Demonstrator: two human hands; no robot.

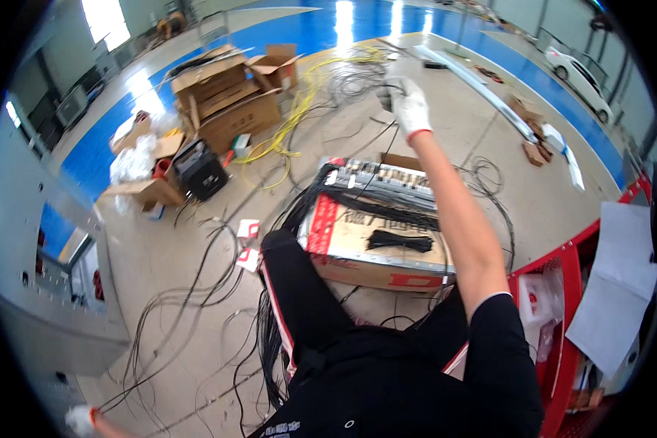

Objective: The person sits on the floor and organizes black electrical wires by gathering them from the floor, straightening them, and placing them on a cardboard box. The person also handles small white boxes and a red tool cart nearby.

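Observation:
My right hand point(409, 108), in a white knitted glove, is stretched out far ahead above the floor. Its fingers are closed on a thin black cable point(382, 139), which trails down toward the cardboard box point(358, 269) in front of me. Over that box lies a thick bundle of black cables point(387, 210), with a short tied black bundle point(399, 241) nearer me. My left hand point(80, 421), also gloved, is low at the far left edge beside loose black cables point(175, 303). Its fingers are too small and dim to make out.
A grey metal cabinet point(44, 292) stands at left, a red metal frame point(562, 343) at right. Farther off are an open carton point(241, 120), a black box-shaped device point(199, 169), yellow cable point(296, 120) and a long pale strip point(482, 91). Cable coils cross the floor.

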